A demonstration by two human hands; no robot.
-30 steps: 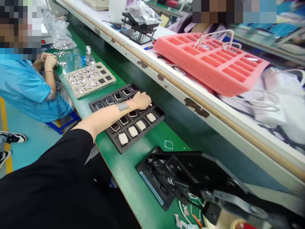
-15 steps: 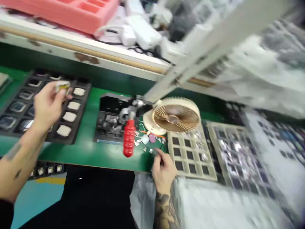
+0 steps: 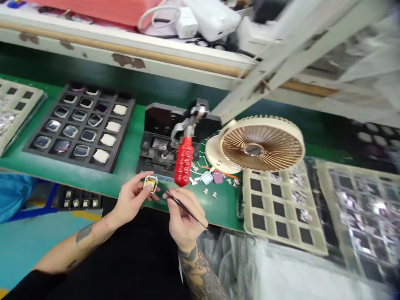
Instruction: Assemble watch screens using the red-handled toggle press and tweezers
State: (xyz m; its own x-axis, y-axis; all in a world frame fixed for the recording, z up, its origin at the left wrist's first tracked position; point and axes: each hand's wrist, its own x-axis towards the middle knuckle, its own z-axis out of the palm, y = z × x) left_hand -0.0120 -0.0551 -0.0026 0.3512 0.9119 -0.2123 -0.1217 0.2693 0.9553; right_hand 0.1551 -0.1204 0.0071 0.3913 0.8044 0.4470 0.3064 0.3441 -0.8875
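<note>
While the left hand (image 3: 133,200) grips a small watch case (image 3: 150,183), thumb pressed over its yellow inside, the right hand (image 3: 186,214) pinches thin dark tweezers (image 3: 190,211) beside it; can't tell if the tip touches. Case is over the green table (image 3: 226,210) near its front edge, just in front of the black fixture (image 3: 151,164).

The fixture's red handle (image 3: 184,162) juts toward the front edge, blocking part of the fixture. Right of it, a fan (image 3: 262,146) overhangs the rear left corner of a beige tray (image 3: 248,227), hiding some compartments. Loose white clips (image 3: 214,194), a light blue square (image 3: 206,177) and a purple square (image 3: 218,177) lie between handle and tray. Left of the fixture: dark foam tray (image 3: 106,168), screens in most cells, pale pieces along its right edge. Slanted post (image 3: 246,89) at the table's rear edge.
</note>
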